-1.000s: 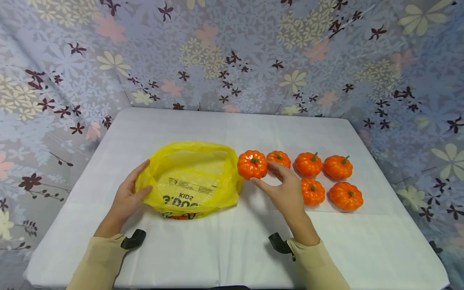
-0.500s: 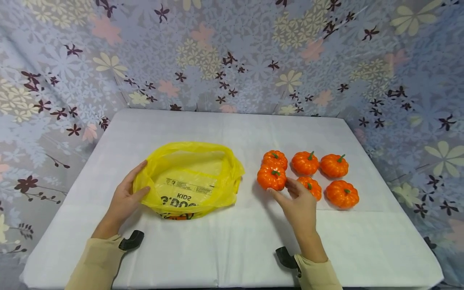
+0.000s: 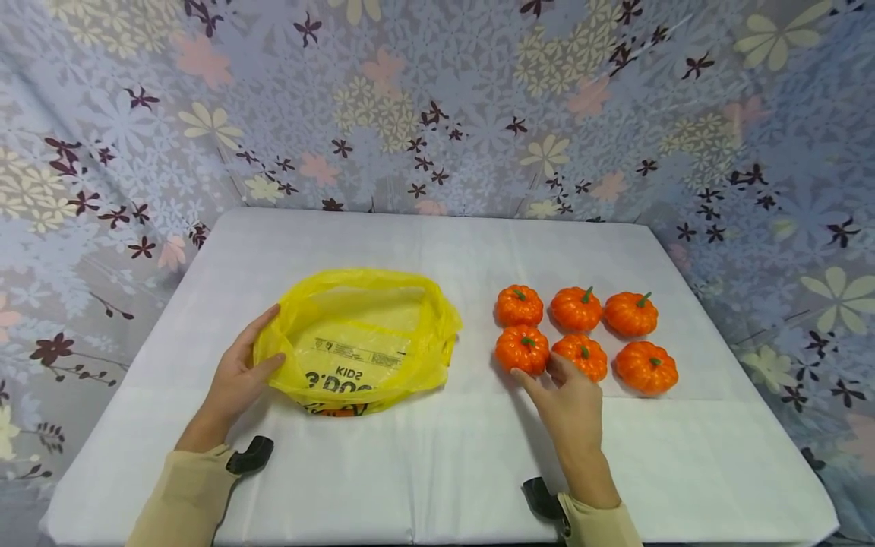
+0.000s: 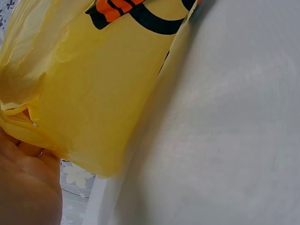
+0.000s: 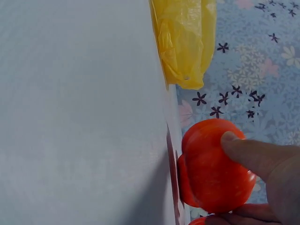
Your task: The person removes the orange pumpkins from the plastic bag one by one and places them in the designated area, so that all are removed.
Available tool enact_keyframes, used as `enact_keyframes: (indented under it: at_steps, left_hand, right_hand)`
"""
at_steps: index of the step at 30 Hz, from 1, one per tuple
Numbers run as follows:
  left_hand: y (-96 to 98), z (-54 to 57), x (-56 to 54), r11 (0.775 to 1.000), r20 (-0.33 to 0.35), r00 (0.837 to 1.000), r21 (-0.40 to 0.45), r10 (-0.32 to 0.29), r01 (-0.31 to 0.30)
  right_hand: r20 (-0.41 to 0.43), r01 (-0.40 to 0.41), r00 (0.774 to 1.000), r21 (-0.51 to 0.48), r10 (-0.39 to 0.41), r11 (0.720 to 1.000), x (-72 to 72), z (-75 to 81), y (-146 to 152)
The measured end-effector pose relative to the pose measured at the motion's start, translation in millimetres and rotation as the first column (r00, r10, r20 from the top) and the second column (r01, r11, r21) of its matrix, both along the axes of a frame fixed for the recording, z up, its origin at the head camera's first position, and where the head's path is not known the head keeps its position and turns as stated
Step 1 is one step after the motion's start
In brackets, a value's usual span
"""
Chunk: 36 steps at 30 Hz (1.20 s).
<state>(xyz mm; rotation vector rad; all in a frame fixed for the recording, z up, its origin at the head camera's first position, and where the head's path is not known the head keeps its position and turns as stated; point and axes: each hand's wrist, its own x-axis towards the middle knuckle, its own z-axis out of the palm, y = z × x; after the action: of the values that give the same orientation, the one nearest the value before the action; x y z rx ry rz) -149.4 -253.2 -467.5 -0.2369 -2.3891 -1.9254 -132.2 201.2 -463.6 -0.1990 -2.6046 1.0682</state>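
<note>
My left hand (image 3: 238,372) grips the left rim of a yellow plastic bag (image 3: 355,380), which lies with its mouth spread wide. In the left wrist view the fingers go behind the yellow film of the bag (image 4: 93,103). On the right, my right hand (image 3: 570,399) holds a small orange pumpkin (image 3: 522,348) with a green stem, thumb on its near side. The right wrist view shows the thumb pressed on the pumpkin (image 5: 218,164) and the fingers beneath it. This pumpkin sits at the front left of a two-row group, close in front of another pumpkin (image 3: 519,305).
More orange pumpkins stand beside it: one in the front middle (image 3: 581,357), one at front right (image 3: 646,368), and two behind, a middle one (image 3: 576,308) and a right one (image 3: 631,313). A white cloth covers the table (image 3: 342,479). Behind hangs a flowered curtain (image 3: 383,106).
My right hand has carried the pumpkin from beside the bag, rightward and toward me, down into the front row's left place. The left hand stays on the bag's rim.
</note>
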Motion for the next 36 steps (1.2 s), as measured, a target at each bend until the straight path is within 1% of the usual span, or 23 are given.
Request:
enact_keyframes:
  at_steps: [2, 5, 7, 11, 15, 18, 20, 24, 25, 27, 29, 31, 32, 36]
  left_hand:
    - [-0.8, -1.2, 1.1, 1.0, 0.002, 1.0, 0.0, -0.002, 0.002]
    - [-1.6, -2.1, 1.8, 1.0, -0.001, 1.0, -0.002, -0.006, 0.006]
    - [-1.4, -2.0, 1.4, 1.0, -0.006, 1.0, -0.002, -0.007, 0.007]
    - [-0.1, -0.7, 0.5, 1.0, -0.01, 1.0, -0.002, -0.003, 0.003]
    - [0.3, -1.4, 1.2, 1.0, -0.008, 1.0, -0.001, 0.0, 0.0]
    - [0.7, -4.3, 3.1, 1.0, -0.011, 1.0, -0.001, -0.003, 0.003]
    - [1.5, -6.2, 4.0, 1.0, -0.021, 1.0, -0.002, -0.008, 0.008]
    - [2.9, -5.7, 3.4, 1.0, -0.024, 1.0, 0.0, -0.012, 0.012]
    - [2.9, -5.2, 3.1, 1.0, -0.02, 1.0, -0.002, -0.011, 0.011]
    - [2.3, -5.0, 2.7, 1.0, -0.011, 1.0, -0.009, -0.003, 0.003]
    - [1.4, -5.8, 2.9, 1.0, -0.007, 1.0, -0.016, 0.002, -0.002]
    - [0.3, -7.0, 3.1, 1.0, -0.012, 1.0, -0.015, -0.002, 0.002]
    - [-0.2, -7.7, 3.1, 1.0, -0.015, 1.0, -0.015, -0.004, 0.004]
    - [0.4, -11.2, 5.2, 1.0, -0.02, 1.0, -0.014, -0.007, 0.007]
  right_hand:
    - [-0.002, -0.004, 1.0, 0.063, 0.004, 0.998, 0.5, -1.6, 0.5]
    - [-0.01, -0.007, 1.0, 0.156, 0.009, 0.988, 0.9, -2.8, 0.2]
    - [-0.025, -0.014, 1.0, 0.196, 0.019, 0.981, 0.6, -2.8, -0.5]
    - [-0.035, -0.019, 0.999, 0.232, 0.027, 0.973, -2.2, -2.4, -1.9]
    - [-0.001, -0.018, 1.0, 0.249, 0.019, 0.968, -1.9, -2.7, -2.4]
    - [0.031, -0.019, 0.999, 0.246, 0.012, 0.969, 3.9, -0.2, -2.2]
    - [0.048, -0.017, 0.999, 0.232, 0.005, 0.973, 8.9, 5.2, -1.0]
    - [0.077, -0.001, 0.997, 0.173, -0.013, 0.985, 18.0, 26.2, 2.7]
    - [0.068, 0.008, 0.998, 0.158, -0.019, 0.987, 19.2, 30.8, 4.1]
    - [0.021, 0.022, 0.999, 0.132, -0.025, 0.991, 20.7, 37.4, 6.8]
    - [-0.033, 0.037, 0.999, 0.122, -0.033, 0.992, 21.2, 39.5, 9.2]
    - [-0.069, 0.045, 0.997, 0.111, -0.037, 0.993, 21.0, 38.4, 10.8]
    - [-0.066, 0.047, 0.997, 0.108, -0.04, 0.993, 21.2, 37.7, 10.9]
    - [0.0, 0.052, 0.999, 0.086, -0.052, 0.995, 22.8, 35.4, 10.5]
